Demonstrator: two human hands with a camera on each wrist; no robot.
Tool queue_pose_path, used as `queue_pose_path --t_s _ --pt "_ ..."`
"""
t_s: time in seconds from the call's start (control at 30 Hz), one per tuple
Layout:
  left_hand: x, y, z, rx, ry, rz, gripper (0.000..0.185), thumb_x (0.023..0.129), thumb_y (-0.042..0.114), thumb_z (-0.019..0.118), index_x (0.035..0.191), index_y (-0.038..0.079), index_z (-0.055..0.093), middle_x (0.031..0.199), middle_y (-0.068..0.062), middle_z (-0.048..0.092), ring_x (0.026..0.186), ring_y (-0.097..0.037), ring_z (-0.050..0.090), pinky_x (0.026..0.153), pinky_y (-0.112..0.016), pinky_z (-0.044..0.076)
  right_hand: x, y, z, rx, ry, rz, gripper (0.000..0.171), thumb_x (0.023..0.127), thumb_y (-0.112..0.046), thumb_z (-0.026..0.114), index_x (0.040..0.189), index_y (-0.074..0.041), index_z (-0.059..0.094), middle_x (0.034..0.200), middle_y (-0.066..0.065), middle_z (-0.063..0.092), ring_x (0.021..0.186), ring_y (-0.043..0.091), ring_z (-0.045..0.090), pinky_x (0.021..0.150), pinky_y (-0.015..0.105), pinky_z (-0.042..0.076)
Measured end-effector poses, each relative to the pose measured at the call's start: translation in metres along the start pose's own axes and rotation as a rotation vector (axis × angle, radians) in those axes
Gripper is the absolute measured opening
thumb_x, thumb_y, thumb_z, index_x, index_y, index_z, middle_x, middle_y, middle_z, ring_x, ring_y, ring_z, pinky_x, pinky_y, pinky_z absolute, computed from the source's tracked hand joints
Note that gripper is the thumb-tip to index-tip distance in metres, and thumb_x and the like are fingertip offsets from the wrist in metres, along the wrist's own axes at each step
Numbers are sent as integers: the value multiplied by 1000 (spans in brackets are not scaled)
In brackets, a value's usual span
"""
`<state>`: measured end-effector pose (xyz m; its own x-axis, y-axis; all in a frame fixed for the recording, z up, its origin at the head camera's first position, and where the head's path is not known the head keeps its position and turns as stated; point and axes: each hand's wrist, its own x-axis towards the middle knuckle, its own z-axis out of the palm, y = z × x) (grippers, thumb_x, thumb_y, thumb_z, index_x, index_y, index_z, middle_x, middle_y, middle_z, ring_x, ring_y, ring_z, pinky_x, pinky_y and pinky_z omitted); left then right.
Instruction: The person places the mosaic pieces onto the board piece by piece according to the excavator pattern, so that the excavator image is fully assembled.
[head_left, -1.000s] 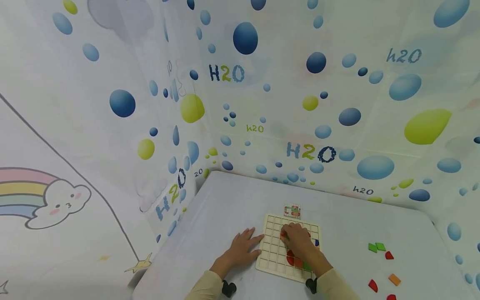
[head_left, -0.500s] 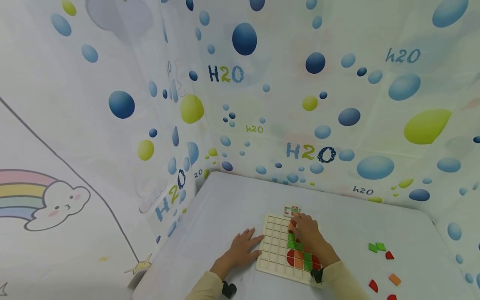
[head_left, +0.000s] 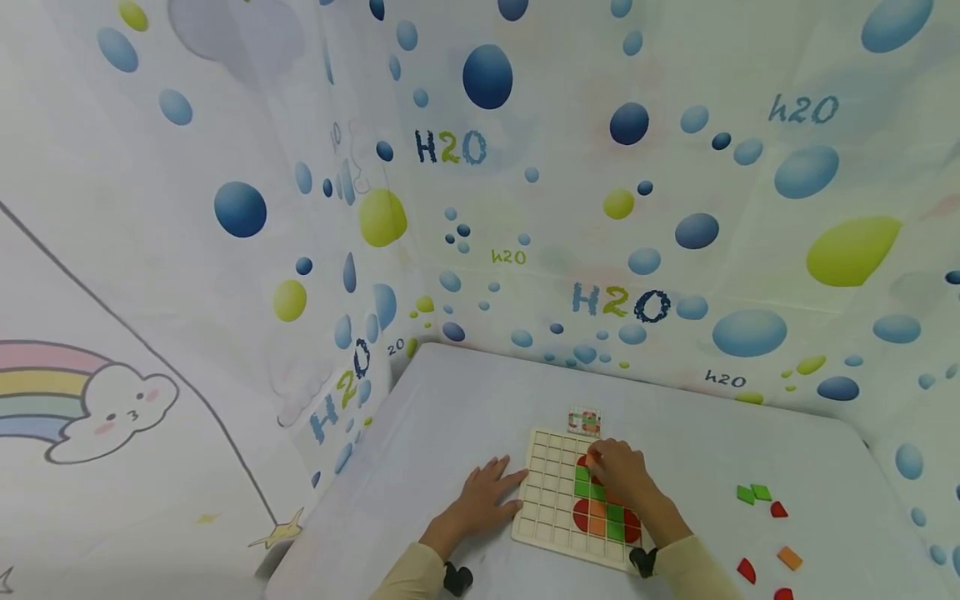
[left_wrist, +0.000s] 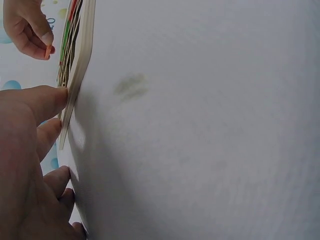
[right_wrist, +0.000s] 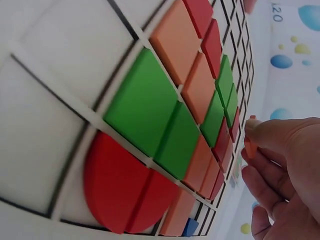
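Observation:
A pale grid board (head_left: 546,508) lies on the table, partly filled with red, orange and green tiles. My left hand (head_left: 483,497) rests beside it with fingers spread, thumb and index finger at the board's left edge. Between thumb and fingertips my right hand (head_left: 624,477) pinches a small orange tile (right_wrist: 251,147), above the far part of the board. In the right wrist view, green tiles (right_wrist: 142,105), red rounded tiles (right_wrist: 115,185) and a small blue tile (right_wrist: 190,227) sit in the grid. The right hand covers part of the board in the head view.
A small pattern card (head_left: 584,421) lies just beyond the board's far edge. Loose tiles are scattered to the right: green ones (head_left: 745,495), red ones (head_left: 746,571) and an orange one (head_left: 789,558). Patterned cloth walls (head_left: 540,367) stand behind and left of the table.
My right hand has moved right across the far part of the board, then slightly nearer, uncovering green and red tiles. The left hand has stayed at the board's edge.

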<state>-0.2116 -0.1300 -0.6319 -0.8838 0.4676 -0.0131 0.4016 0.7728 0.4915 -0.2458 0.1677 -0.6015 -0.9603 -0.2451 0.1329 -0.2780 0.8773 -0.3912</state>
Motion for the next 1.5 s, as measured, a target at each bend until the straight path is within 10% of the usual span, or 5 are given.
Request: queue_pose_path --t_s 0.73,1.5 --pt "-2 -2 -1 -13 -5 1 55 105 41 62 157 28 52 168 -17 38 155 -43 34 124 -69 26 -10 -14 12 117 -51 13 7 97 -17 75 103 -16 72 81 -13 66 76 7 58 78 48 42" --pt "-3 -10 3 -6 -17 2 55 105 42 62 158 31 50 169 -15 37 157 -41 33 125 -66 25 -5 -27 19 116 -25 7 19 95 -21 79 113 -12 74 100 -5 76 93 17 68 87 56 44"
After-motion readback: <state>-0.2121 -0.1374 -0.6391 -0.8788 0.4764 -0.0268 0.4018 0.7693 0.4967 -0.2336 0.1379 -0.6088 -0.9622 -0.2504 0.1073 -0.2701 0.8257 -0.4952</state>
